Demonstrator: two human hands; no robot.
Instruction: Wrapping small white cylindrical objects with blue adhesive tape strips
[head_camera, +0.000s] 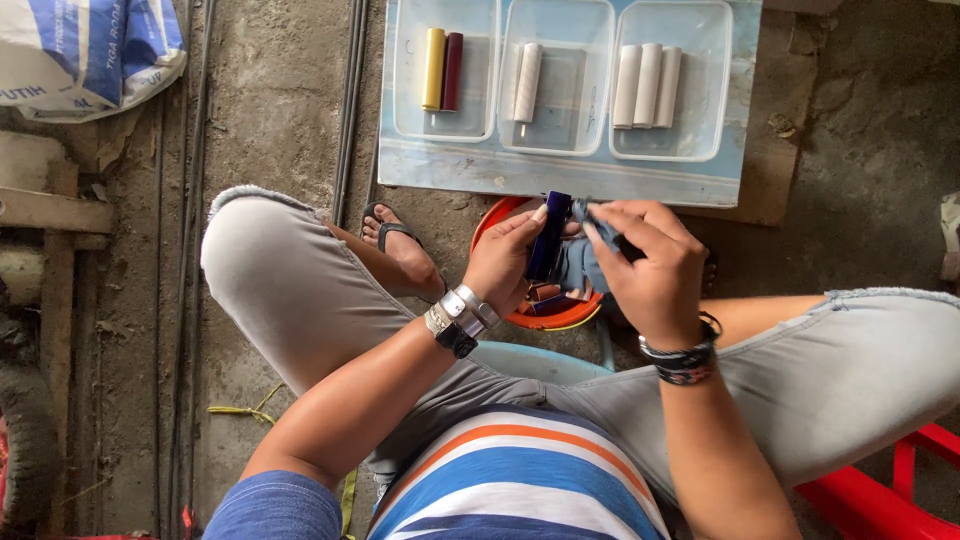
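My left hand (505, 262) is closed around a dark blue cylinder (549, 236) held upright, its long axis pointing away from me, while my right hand (650, 265) just beside it pinches a blue-grey cloth (583, 262) against it, above the orange bucket (560, 315).

- Three clear plastic trays (556, 148) sit on a pale board (560, 178).
- A yellow roll (433, 68) lies touching a maroon roll (452, 70).
- Four white rolls (647, 85).
- Printed sack (85, 50), top-left.
- Red stool (885, 495).

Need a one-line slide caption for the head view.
Seated person's left hand holds a dark blue cylinder while right hand wipes it with cloth above an orange bucket.
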